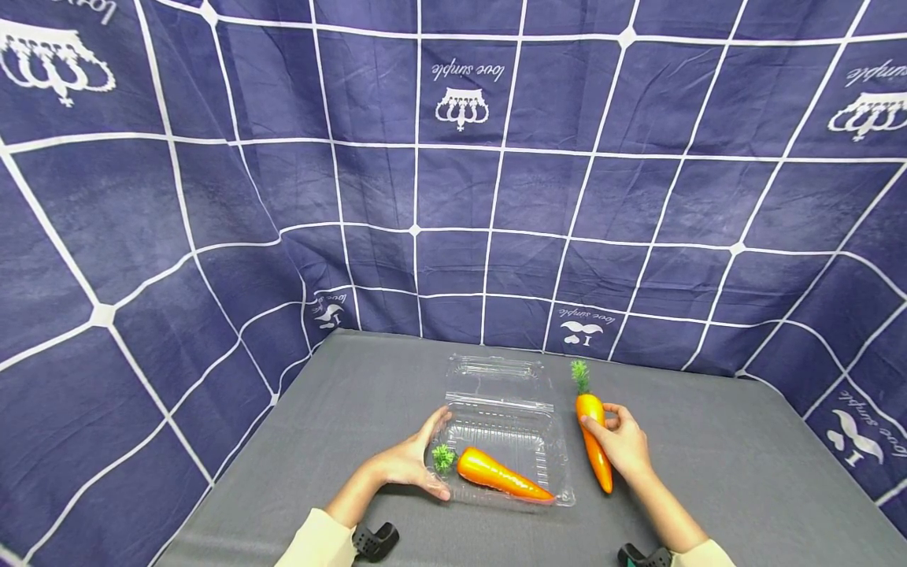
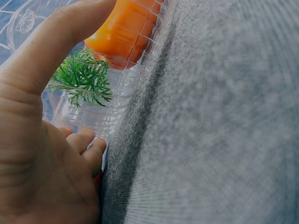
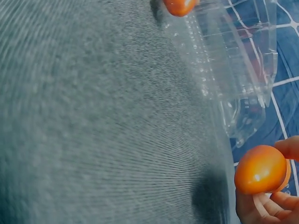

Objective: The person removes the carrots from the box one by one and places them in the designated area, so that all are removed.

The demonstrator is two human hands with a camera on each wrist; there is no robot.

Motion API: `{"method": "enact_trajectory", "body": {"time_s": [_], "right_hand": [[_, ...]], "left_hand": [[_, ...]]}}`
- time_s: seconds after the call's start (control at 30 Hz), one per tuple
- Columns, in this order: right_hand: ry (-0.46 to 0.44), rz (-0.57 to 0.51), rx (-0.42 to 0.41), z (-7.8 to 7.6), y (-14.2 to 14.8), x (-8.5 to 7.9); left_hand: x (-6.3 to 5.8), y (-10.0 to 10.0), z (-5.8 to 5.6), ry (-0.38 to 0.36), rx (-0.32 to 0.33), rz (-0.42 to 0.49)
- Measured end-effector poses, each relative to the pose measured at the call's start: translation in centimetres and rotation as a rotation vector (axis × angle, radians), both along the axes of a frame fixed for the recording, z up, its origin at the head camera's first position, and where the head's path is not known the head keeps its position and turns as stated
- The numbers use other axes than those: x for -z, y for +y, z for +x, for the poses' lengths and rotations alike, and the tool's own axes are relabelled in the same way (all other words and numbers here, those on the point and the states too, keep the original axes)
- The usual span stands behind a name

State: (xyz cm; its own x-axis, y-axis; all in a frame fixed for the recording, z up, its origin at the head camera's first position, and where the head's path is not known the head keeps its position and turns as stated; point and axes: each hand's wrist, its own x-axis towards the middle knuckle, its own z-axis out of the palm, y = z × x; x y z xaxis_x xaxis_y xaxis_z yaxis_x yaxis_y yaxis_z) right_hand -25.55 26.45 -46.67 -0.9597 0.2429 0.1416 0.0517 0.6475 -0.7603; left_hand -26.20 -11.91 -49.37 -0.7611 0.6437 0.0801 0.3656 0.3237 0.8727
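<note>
While the left hand (image 1: 407, 465) clasps a clear box (image 1: 506, 431), the right hand (image 1: 625, 442) grips a carrot (image 1: 600, 463) aligned leaf-first toward the table's (image 1: 312, 441) far edge.

carrots (image 1: 499, 472): glossy | box (image 1: 513, 439): ribbed plastic (shiny) | tabletop (image 1: 390, 374): matt cloth
</note>
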Motion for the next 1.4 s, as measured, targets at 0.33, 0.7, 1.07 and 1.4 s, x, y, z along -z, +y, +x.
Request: {"method": "enact_trajectory", "body": {"time_s": [0.33,0.7,1.07,1.4], "right_hand": [[-0.007,0.008,-0.007,0.0,-0.2,1.0],[-0.016,0.034,-0.007,-0.2,-0.4,1.5],[-0.03,0.062,-0.003,-0.1,-0.7,1.5],[-0.033,0.076,-0.004,-0.1,-0.7,1.6]], "left_hand": [[0.1,0.0,0.0,-0.001,-0.003,-0.001],[0.2,0.0,0.0,-0.004,-0.007,0.007],[0.2,0.0,-0.1,0.0,-0.009,0.001],[0.2,0.0,0.0,-0.01,0.0,0.002]]}}
